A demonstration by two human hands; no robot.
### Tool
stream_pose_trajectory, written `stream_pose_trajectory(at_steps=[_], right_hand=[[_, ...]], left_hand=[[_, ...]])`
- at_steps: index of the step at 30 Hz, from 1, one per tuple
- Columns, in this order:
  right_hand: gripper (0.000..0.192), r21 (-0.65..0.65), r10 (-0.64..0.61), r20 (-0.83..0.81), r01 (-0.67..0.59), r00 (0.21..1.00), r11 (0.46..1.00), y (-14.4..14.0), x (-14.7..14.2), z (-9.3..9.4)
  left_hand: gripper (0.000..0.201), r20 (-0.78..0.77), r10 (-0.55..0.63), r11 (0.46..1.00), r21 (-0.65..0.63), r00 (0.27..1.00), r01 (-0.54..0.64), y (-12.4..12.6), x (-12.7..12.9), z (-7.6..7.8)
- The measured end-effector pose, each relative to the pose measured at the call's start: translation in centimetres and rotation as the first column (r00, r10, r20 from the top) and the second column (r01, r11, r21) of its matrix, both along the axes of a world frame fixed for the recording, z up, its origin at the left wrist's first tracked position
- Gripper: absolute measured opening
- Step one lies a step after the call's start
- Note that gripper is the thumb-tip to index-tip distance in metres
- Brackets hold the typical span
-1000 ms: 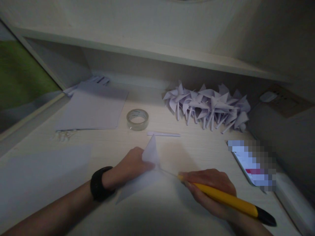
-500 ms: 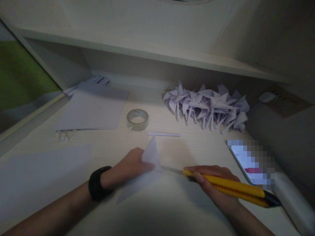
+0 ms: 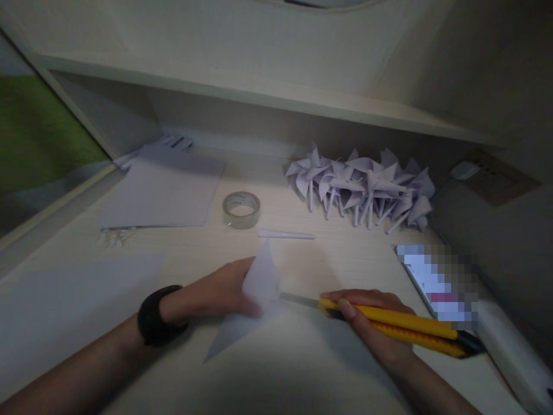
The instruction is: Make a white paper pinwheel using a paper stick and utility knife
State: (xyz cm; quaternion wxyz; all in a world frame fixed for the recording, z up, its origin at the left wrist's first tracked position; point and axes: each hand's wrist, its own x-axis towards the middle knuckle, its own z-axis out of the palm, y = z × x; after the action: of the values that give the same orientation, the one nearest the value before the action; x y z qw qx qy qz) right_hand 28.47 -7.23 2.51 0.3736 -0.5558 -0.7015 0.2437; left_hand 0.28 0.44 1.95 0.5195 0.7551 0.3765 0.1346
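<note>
the left hand (image 3: 220, 291) pinches a folded paper piece (image 3: 259, 288), its fingertips hidden behind the raised flap. just right of it, the blade tip disappears at the paper's edge. the right hand (image 3: 367, 320) is closed around the yellow utility knife (image 3: 389, 320). beyond both hands, a tape roll (image 3: 241, 209) and dim paper pinwheels (image 3: 358, 187).

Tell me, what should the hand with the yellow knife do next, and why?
Probably draw the yellow knife slowly back along the fold. Its blade tip sits right at the folded paper, which the left hand pins to the desk, and the right hand grips the handle. Fingers look close to the blade, so go gently.
</note>
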Motion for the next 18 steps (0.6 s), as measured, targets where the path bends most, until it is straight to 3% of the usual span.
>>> stream_pose_trajectory(at_steps=[3,10,18], right_hand=[[0.018,-0.002,0.031,0.032,-0.031,0.999,1.000,0.1,-0.1,-0.2],[0.019,0.001,0.014,0.043,-0.014,0.999,1.000,0.3,0.1,-0.5],[0.024,-0.042,0.006,-0.014,-0.007,1.000,0.999,-0.1,0.1,0.2]], left_hand=[[0.062,-0.046,0.034,0.999,0.040,0.998,-0.032,-0.1,-0.3,0.0],[0.046,-0.106,0.030,0.996,0.089,0.994,-0.021,0.4,-0.4,0.2],[0.052,-0.172,0.013,0.991,0.132,0.985,0.010,1.5,-0.9,-0.2]])
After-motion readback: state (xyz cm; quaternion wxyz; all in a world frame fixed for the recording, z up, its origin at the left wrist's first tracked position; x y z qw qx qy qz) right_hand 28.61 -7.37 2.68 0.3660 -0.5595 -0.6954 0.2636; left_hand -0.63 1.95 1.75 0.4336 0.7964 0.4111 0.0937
